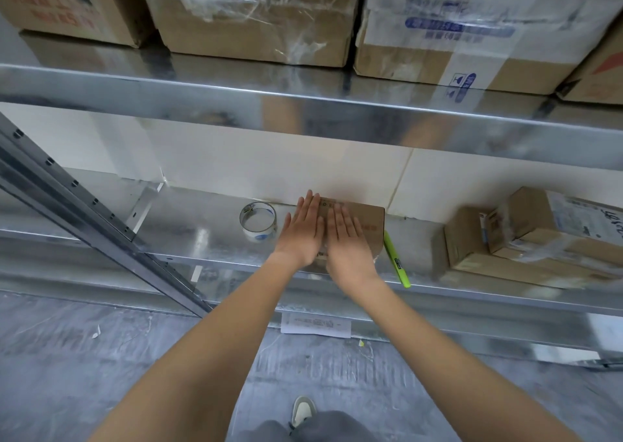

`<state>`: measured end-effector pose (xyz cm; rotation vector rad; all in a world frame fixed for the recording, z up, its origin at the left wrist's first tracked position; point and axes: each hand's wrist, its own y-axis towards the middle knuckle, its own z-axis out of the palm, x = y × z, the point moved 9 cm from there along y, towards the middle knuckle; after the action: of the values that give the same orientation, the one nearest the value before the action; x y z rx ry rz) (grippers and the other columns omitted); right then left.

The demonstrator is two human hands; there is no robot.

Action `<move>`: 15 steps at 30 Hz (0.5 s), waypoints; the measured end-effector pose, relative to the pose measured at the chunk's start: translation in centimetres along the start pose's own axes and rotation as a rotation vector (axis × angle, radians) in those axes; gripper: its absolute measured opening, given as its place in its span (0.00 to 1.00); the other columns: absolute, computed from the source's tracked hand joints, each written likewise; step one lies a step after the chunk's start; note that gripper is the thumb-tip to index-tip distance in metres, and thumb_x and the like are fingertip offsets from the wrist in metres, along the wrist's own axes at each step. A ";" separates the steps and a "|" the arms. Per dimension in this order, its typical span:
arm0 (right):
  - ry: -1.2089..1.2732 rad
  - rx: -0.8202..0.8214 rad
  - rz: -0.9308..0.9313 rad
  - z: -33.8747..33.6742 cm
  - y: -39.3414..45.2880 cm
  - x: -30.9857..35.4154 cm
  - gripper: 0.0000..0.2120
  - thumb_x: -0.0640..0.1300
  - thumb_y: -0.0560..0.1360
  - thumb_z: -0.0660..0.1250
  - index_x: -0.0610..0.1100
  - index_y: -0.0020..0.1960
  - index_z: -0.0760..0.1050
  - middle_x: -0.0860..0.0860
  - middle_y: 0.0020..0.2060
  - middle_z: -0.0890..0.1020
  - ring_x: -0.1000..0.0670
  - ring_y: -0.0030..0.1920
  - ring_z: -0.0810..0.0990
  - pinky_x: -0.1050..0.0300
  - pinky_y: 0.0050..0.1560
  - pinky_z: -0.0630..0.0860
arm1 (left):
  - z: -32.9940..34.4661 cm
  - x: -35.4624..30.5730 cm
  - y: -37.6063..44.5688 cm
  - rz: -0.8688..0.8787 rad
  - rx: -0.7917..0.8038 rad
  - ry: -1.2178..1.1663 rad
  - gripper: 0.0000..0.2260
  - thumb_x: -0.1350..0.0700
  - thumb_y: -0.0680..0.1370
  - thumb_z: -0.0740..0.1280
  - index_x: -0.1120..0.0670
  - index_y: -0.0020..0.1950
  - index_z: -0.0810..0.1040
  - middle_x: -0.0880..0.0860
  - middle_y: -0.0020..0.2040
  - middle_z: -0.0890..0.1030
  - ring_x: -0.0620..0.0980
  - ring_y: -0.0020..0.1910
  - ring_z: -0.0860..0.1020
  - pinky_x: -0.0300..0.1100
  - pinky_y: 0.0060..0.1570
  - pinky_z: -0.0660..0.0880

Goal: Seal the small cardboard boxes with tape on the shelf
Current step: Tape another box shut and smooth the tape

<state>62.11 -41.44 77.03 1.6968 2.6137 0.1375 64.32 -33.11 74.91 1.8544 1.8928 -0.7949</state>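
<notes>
While both flat, empty hands, left hand [301, 232] and right hand [349, 239], press the small box [369, 220], the tape roll [258, 220] lies just left, nearer the left grip.

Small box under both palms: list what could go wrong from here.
1. Both hands, left and right, press flat on the small box, so neither holds the tape roll; lifting one may let the flaps spring up.
2. The green marker overhangs the shelf edge; a nudge could drop it.
</notes>
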 end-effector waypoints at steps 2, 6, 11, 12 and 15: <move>0.009 -0.022 -0.017 0.3 -2.0 0.4 0.40 0.35 0.56 0.75 0.31 0.68 0.71 0.35 0.66 0.74 0.38 0.68 0.73 0.42 0.67 0.70 | 0.0 0.0 0.0 -0.006 0.005 0.000 0.23 0.53 0.85 0.46 0.52 0.80 0.46 0.47 0.80 0.43 0.46 0.79 0.43 0.50 0.77 0.44; -0.001 -0.071 -0.006 0.1 -4.0 0.8 0.43 0.32 0.57 0.73 0.31 0.71 0.66 0.36 0.70 0.69 0.39 0.71 0.68 0.43 0.71 0.65 | 0.1 -0.1 0.0 -0.004 0.008 0.001 0.24 0.53 0.85 0.46 0.52 0.80 0.45 0.47 0.80 0.43 0.46 0.79 0.43 0.50 0.77 0.44; 0.090 -0.047 -0.008 -0.3 -3.7 0.8 0.42 0.36 0.60 0.74 0.33 0.72 0.65 0.38 0.71 0.69 0.40 0.72 0.67 0.43 0.73 0.61 | 0.0 -0.3 0.1 -0.006 0.024 -0.012 0.24 0.53 0.85 0.47 0.52 0.80 0.46 0.48 0.81 0.44 0.47 0.79 0.44 0.51 0.77 0.44; 0.107 -0.062 -0.001 -0.7 -3.7 -0.1 0.41 0.39 0.63 0.75 0.35 0.73 0.64 0.39 0.71 0.69 0.40 0.72 0.67 0.43 0.74 0.60 | -0.2 -0.3 0.0 -0.005 0.028 -0.016 0.24 0.53 0.85 0.47 0.52 0.80 0.46 0.48 0.80 0.44 0.48 0.79 0.44 0.51 0.77 0.44; 0.338 -0.135 0.276 -2.2 -3.9 -5.5 0.42 0.50 0.70 0.74 0.38 0.76 0.57 0.36 0.74 0.60 0.38 0.75 0.59 0.44 0.74 0.54 | -0.1 -0.2 0.1 -0.012 0.069 -0.054 0.24 0.52 0.85 0.46 0.51 0.80 0.44 0.49 0.80 0.43 0.49 0.79 0.46 0.50 0.76 0.46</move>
<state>60.64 -48.15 78.69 2.1357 2.4859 0.6433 64.41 -33.19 75.07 1.8439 1.8674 -0.9159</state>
